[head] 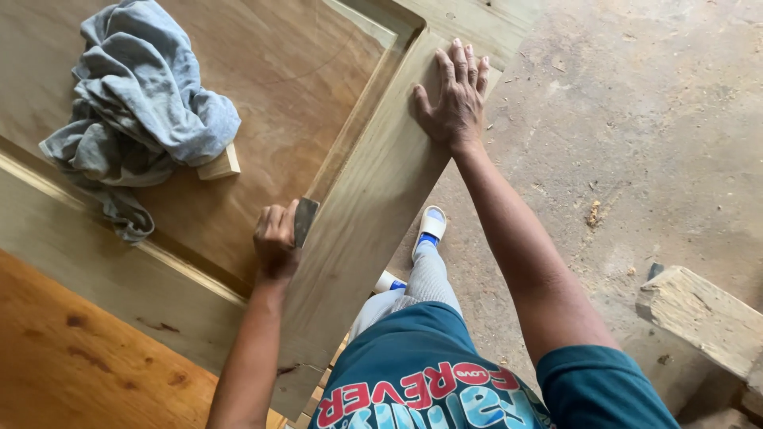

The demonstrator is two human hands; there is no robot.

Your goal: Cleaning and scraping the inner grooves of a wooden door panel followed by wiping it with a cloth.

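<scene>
A wooden door [373, 199] with a pale frame and a brown inset panel lies flat below me. My left hand [276, 238] is closed around a folded piece of dark sandpaper [304, 220], pressed against the inner edge of the frame's right rail. My right hand [455, 94] rests flat, fingers together, on the top of that same rail near the door's corner.
A crumpled grey cloth [135, 103] lies on the panel over a small wooden block [219, 165]. Dusty concrete floor [636, 119] spreads to the right. A rough timber piece [703, 314] sits at lower right. My foot in a white-and-blue sandal [430, 226] stands beside the door.
</scene>
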